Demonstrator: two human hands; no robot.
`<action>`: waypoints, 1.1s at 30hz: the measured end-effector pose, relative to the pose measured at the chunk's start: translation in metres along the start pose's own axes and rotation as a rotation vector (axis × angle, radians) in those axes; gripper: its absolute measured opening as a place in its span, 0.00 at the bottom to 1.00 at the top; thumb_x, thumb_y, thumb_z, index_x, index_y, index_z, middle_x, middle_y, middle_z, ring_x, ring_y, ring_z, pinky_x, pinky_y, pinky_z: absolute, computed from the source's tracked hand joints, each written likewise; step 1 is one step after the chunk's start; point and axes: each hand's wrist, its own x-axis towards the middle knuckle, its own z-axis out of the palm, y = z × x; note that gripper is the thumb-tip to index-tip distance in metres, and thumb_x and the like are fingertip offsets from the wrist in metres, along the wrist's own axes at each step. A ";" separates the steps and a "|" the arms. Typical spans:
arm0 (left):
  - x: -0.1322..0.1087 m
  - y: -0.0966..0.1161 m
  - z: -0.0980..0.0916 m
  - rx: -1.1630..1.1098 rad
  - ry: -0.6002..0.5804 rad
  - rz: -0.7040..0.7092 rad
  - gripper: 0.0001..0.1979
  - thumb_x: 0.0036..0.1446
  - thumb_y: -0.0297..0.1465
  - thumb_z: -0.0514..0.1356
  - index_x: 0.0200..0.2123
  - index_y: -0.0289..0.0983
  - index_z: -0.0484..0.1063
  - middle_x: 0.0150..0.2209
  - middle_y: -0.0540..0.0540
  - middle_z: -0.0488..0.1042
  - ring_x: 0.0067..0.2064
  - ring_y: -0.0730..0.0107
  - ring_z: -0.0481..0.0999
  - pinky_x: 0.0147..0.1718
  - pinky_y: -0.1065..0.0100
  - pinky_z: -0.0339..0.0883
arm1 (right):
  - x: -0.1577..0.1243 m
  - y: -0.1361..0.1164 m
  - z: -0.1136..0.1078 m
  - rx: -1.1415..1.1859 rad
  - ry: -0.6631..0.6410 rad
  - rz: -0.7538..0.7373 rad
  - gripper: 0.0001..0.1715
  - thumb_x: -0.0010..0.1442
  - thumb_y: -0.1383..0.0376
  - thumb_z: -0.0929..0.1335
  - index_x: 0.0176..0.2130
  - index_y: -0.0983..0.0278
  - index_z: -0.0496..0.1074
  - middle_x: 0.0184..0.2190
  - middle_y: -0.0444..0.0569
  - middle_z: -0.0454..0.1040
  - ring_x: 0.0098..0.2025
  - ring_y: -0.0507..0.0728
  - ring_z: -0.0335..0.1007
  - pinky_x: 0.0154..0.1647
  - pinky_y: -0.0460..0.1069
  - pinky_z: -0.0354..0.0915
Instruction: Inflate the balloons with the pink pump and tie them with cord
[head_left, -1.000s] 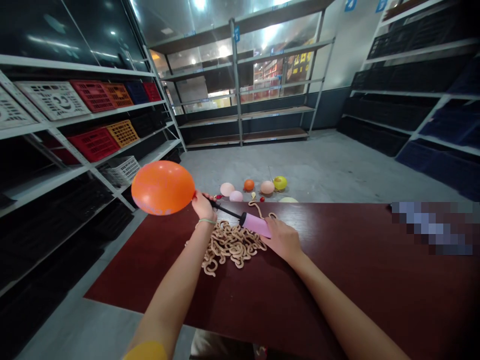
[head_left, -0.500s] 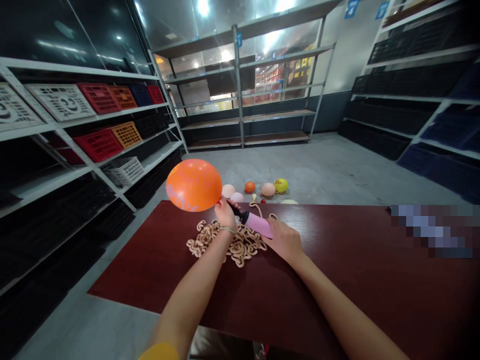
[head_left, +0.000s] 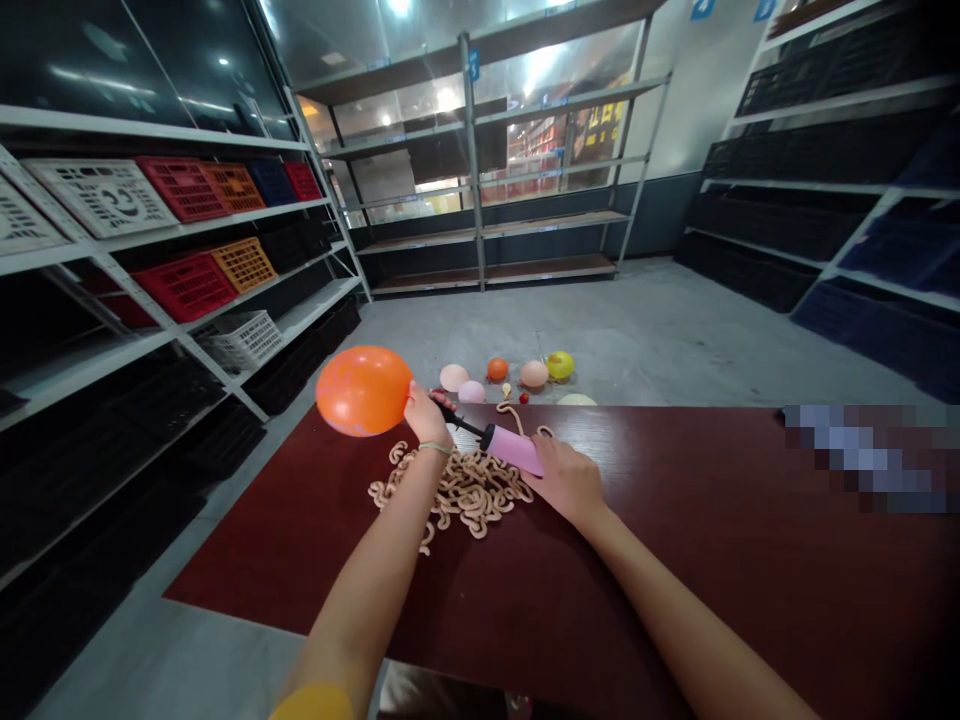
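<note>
My left hand (head_left: pixel 427 414) is closed around the neck of an inflated orange balloon (head_left: pixel 364 391) and the black end of a balloon pump. The pink barrel of the balloon pump (head_left: pixel 516 450) is gripped in my right hand (head_left: pixel 566 478). Between the hands a thin black rod runs out of the barrel toward my left fingers. How the balloon's mouth sits on the pump is hidden by those fingers. Beneath the hands a tangled heap of beige long, uninflated balloons (head_left: pixel 476 497) lies on the dark red table (head_left: pixel 675 560).
Past the table's far edge lie several balloons, among them a yellow balloon (head_left: pixel 560 365) and a small orange balloon (head_left: pixel 497 370). A blurred-out item (head_left: pixel 870 450) is at the table's right. Shelves with crates (head_left: pixel 184 190) stand left; a metal rack (head_left: pixel 480 240) is at the back.
My left hand has moved left, away from the right one, exposing the pump's rod. The orange balloon has shifted left and slightly down and appears a little smaller. My right hand has stayed put.
</note>
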 end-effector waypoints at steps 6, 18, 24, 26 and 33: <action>-0.047 -0.016 0.028 -0.014 -0.136 -0.031 0.21 0.63 0.44 0.52 0.21 0.40 0.57 0.14 0.54 0.60 0.15 0.75 0.62 0.17 0.72 0.59 | 0.000 0.001 -0.005 0.067 0.067 0.140 0.26 0.57 0.57 0.68 0.54 0.62 0.67 0.42 0.51 0.77 0.38 0.59 0.72 0.33 0.49 0.55; -0.065 -0.010 0.033 -0.249 -0.346 0.002 0.10 0.60 0.39 0.54 0.31 0.40 0.60 0.21 0.53 0.64 0.21 0.73 0.66 0.21 0.70 0.61 | -0.002 0.006 0.000 0.242 0.116 0.210 0.24 0.57 0.57 0.68 0.52 0.61 0.68 0.41 0.48 0.77 0.41 0.60 0.74 0.34 0.49 0.58; -0.068 -0.009 0.026 -0.267 -0.338 0.053 0.14 0.59 0.42 0.58 0.32 0.39 0.61 0.25 0.52 0.67 0.24 0.75 0.68 0.26 0.71 0.64 | -0.002 0.006 0.002 0.235 0.110 0.155 0.26 0.58 0.56 0.67 0.54 0.62 0.67 0.43 0.50 0.78 0.41 0.61 0.75 0.35 0.50 0.60; -0.070 -0.011 0.027 -0.276 -0.284 0.053 0.14 0.59 0.42 0.58 0.32 0.38 0.61 0.26 0.52 0.68 0.25 0.75 0.70 0.28 0.71 0.66 | -0.002 0.005 0.002 0.228 0.113 0.134 0.27 0.59 0.55 0.67 0.54 0.63 0.66 0.44 0.51 0.78 0.41 0.61 0.75 0.34 0.50 0.60; -0.050 -0.003 0.026 -0.227 -0.135 0.038 0.11 0.59 0.38 0.55 0.30 0.40 0.56 0.20 0.57 0.59 0.17 0.79 0.60 0.18 0.75 0.55 | -0.004 0.003 -0.001 0.161 0.087 0.066 0.26 0.59 0.54 0.68 0.53 0.62 0.67 0.45 0.51 0.77 0.40 0.59 0.75 0.33 0.49 0.59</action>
